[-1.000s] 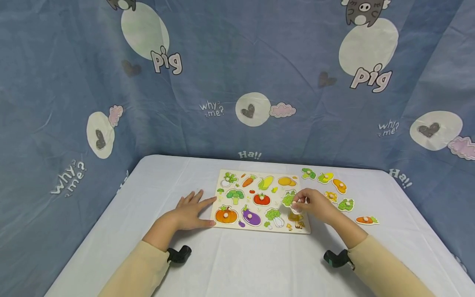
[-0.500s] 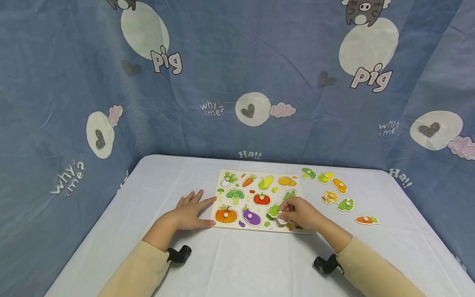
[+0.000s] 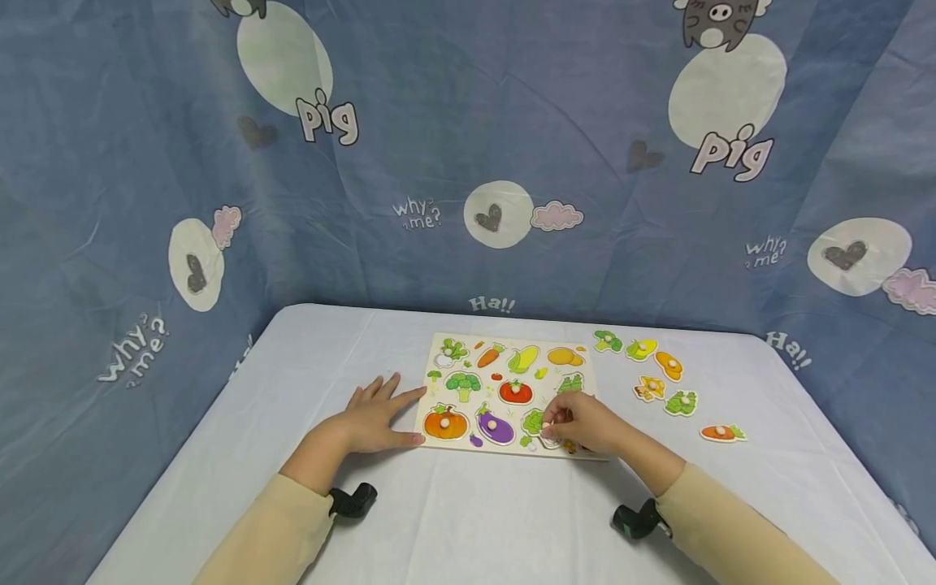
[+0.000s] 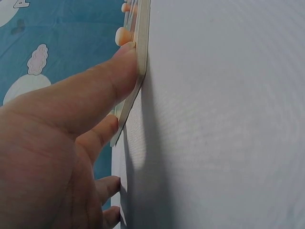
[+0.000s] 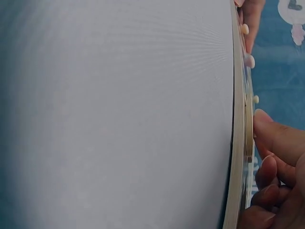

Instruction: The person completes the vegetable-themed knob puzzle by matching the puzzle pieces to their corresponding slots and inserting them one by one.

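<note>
A cream vegetable puzzle board (image 3: 488,385) lies flat on the table. My left hand (image 3: 369,418) has its fingers spread at the board's left edge; in the left wrist view the thumb (image 4: 95,88) touches that edge. At the lower right of the board, my right hand (image 3: 585,421) pinches a leafy green-and-white cabbage piece (image 3: 533,420) by its knob, over the printed cabbage spot. From the right wrist view, this piece (image 5: 249,136) sits close along the board's face. Pumpkin (image 3: 446,423), eggplant (image 3: 496,426) and tomato (image 3: 516,393) pieces with knobs lie in the board.
Right of the board lie loose knobbed pieces: a broccoli (image 3: 607,341), a corn (image 3: 641,349), an orange-yellow potato-like one (image 3: 669,366), a mushroom-like one (image 3: 649,389), a green leafy one (image 3: 682,403) and a carrot (image 3: 722,434). A blue printed cloth (image 3: 439,276) hangs behind the table.
My right hand has moved left and down across the board with the cabbage piece, from near the right edge to the printed cabbage. My left hand has stayed put.
</note>
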The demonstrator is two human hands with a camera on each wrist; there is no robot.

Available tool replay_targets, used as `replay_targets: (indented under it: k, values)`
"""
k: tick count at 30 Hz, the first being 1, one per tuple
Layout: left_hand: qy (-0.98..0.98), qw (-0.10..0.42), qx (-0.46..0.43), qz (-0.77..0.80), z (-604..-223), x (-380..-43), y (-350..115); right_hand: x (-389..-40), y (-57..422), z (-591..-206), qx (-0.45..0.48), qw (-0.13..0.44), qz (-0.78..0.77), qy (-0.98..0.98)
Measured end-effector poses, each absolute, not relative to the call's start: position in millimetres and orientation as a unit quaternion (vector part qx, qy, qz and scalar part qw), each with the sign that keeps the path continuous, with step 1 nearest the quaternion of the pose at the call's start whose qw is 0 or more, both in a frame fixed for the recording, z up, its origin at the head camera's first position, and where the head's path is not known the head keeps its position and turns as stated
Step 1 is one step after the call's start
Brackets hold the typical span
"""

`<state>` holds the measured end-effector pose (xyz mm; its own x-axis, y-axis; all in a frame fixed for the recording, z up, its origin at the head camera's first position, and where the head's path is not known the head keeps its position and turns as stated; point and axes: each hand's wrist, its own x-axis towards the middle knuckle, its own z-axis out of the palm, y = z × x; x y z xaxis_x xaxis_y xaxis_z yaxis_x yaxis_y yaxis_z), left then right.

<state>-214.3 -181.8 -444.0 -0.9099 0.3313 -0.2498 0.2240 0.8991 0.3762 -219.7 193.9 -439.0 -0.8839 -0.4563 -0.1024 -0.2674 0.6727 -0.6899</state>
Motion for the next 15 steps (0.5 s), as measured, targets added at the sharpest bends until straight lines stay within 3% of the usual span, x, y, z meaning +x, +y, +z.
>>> replay_targets:
  k: [7,15]
  values:
    - [0.961,0.135,0.154,0.183,-454,-218,-185,-222,191,-441,-0.190,0.138,-0.336,0.912]
    - [0.961,0.152,0.151,0.175,-440,-212,-181,-221,189,-441,-0.177,0.141,-0.323,0.919]
